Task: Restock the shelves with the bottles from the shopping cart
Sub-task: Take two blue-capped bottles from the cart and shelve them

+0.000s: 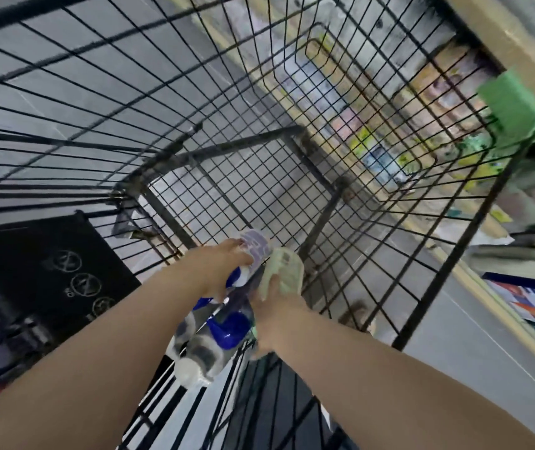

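Store aisle, wire shopping cart [292, 92] | our left hand [217, 271] grasps a blue-labelled bottle [227, 323] | right hand [276, 315] clenched on the pale-green bottle [284, 271] | we judge: lift both straight up, clear of the mesh.

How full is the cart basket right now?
Nearly empty: the shopping cart shows bare wire floor, with only the bottles under the left hand and right hand.
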Available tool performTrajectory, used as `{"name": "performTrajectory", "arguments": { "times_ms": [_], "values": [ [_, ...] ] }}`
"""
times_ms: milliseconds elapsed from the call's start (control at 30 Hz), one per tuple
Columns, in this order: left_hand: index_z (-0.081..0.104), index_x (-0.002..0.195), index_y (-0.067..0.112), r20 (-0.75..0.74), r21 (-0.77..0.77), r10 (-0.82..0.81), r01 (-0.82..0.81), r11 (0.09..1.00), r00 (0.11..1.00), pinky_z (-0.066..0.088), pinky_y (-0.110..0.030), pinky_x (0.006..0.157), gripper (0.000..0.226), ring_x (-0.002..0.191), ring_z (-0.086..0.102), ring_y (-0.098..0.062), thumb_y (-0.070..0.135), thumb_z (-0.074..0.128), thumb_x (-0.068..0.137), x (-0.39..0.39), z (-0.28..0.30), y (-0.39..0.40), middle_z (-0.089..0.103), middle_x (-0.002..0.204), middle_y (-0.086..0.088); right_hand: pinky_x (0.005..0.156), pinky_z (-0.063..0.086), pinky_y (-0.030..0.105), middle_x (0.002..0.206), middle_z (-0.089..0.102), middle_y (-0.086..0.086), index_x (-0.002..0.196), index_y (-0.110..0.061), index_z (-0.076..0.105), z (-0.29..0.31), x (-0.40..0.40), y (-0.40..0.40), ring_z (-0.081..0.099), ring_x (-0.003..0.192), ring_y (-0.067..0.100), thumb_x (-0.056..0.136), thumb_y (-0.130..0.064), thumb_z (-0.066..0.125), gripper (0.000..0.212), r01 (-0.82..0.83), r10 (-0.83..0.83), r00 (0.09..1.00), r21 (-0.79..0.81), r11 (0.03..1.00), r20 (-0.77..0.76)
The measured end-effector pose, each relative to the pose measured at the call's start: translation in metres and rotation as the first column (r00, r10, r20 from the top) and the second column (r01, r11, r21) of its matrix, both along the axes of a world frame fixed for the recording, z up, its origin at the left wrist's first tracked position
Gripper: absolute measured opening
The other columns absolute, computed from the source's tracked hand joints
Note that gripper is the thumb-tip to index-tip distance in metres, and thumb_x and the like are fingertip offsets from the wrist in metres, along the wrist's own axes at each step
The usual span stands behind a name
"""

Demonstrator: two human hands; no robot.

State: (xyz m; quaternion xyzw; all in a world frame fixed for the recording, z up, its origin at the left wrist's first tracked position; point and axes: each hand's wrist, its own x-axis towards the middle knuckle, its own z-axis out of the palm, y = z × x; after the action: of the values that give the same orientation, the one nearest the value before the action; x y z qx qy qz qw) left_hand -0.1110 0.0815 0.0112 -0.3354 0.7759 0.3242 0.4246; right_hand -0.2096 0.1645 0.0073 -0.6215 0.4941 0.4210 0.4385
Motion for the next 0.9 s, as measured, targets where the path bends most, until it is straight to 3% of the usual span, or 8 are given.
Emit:
{"name": "performTrajectory", "arguments": {
  "times_ms": [133,233,300,467,533,633,767,900],
  "values": [
    [0.028,0.137,0.032,-0.057,-0.025,0.010,-0.011,1.000,0.998,0.045,-0.039,0.090,0.072,0.122,0.046,-0.025,0.021,0.064,0.075,-0.003,-0.002,-0.003,0.024,0.147,0.005,0.109,0.027,0.045,0.153,-0.015,0.017,0.145,-0.021,-0.010,0.004,-0.004,-0.004,0.011,0.140,0.034,0.090,-0.038,0.049,0.082,0.042,-0.045,0.998,0.046,0.998,0.048],
    [0.030,0.136,0.034,-0.093,-0.050,0.011,-0.015,0.999,0.996,0.042,-0.034,0.089,0.068,0.121,0.046,-0.022,0.025,0.061,0.077,-0.010,-0.001,-0.007,0.031,0.144,0.008,0.110,0.026,0.045,0.153,-0.011,0.019,0.145,-0.021,-0.008,0.008,-0.007,-0.009,0.013,0.140,0.035,0.089,-0.032,0.050,0.081,0.039,-0.041,0.997,0.033,0.999,0.071],
    [0.030,0.136,0.035,-0.123,-0.061,0.028,-0.036,0.998,0.992,0.042,-0.035,0.092,0.066,0.122,0.046,-0.021,0.028,0.060,0.078,-0.013,-0.001,-0.012,0.032,0.145,0.009,0.107,0.032,0.044,0.152,-0.001,0.021,0.144,-0.020,0.000,0.012,-0.015,-0.019,0.022,0.136,0.035,0.084,-0.029,0.059,0.085,0.121,-0.124,0.989,0.037,0.992,0.084],
    [0.038,0.132,0.033,-0.175,-0.057,0.215,-0.228,0.972,0.961,0.044,-0.037,0.092,0.061,0.115,0.049,-0.020,0.034,0.063,0.076,-0.019,0.005,-0.024,0.053,0.128,0.004,0.082,0.044,0.029,0.129,0.046,0.013,0.137,-0.010,0.027,0.017,-0.044,-0.047,0.049,0.114,0.028,0.080,-0.011,0.061,0.067,0.296,-0.287,0.947,-0.042,0.954,0.141],
    [0.041,0.128,0.032,-0.169,-0.055,0.262,-0.275,0.960,0.950,0.043,-0.033,0.088,0.060,0.111,0.051,-0.020,0.034,0.066,0.074,-0.019,0.007,-0.024,0.056,0.123,0.004,0.077,0.044,0.028,0.122,0.054,0.013,0.132,-0.011,0.038,0.018,-0.053,-0.056,0.054,0.109,0.029,0.080,-0.007,0.060,0.056,0.397,-0.380,0.911,-0.093,0.913,0.160],
    [0.046,0.121,0.029,-0.255,-0.099,0.305,-0.339,0.936,0.918,0.041,-0.031,0.082,0.054,0.106,0.053,-0.019,0.036,0.068,0.072,-0.017,0.008,-0.021,0.058,0.118,0.007,0.083,0.044,0.033,0.122,0.053,0.015,0.126,-0.010,0.043,0.021,-0.067,-0.063,0.052,0.111,0.032,0.081,-0.005,0.056,0.047,0.504,-0.477,0.862,-0.181,0.845,0.173],
    [0.050,0.120,0.024,-0.376,-0.191,0.249,-0.337,0.922,0.893,0.038,-0.028,0.077,0.053,0.106,0.056,-0.020,0.033,0.071,0.072,-0.008,0.002,-0.011,0.058,0.121,0.009,0.076,0.041,0.034,0.122,0.052,0.016,0.127,-0.011,0.038,0.023,-0.078,-0.060,0.052,0.110,0.032,0.078,0.001,0.058,0.054,0.555,-0.522,0.832,-0.273,0.786,0.187],
    [0.066,0.104,0.015,-0.482,-0.237,0.101,-0.240,0.941,0.870,0.048,-0.034,0.054,0.055,0.071,0.069,-0.032,0.011,0.084,0.053,0.005,-0.004,-0.011,0.070,0.104,-0.005,0.082,0.044,0.035,0.121,0.053,0.012,0.125,-0.013,0.042,0.021,-0.083,-0.060,0.051,0.111,0.030,0.072,-0.002,0.068,0.060,0.624,-0.579,0.781,-0.265,0.735,0.235]
  ]
}}
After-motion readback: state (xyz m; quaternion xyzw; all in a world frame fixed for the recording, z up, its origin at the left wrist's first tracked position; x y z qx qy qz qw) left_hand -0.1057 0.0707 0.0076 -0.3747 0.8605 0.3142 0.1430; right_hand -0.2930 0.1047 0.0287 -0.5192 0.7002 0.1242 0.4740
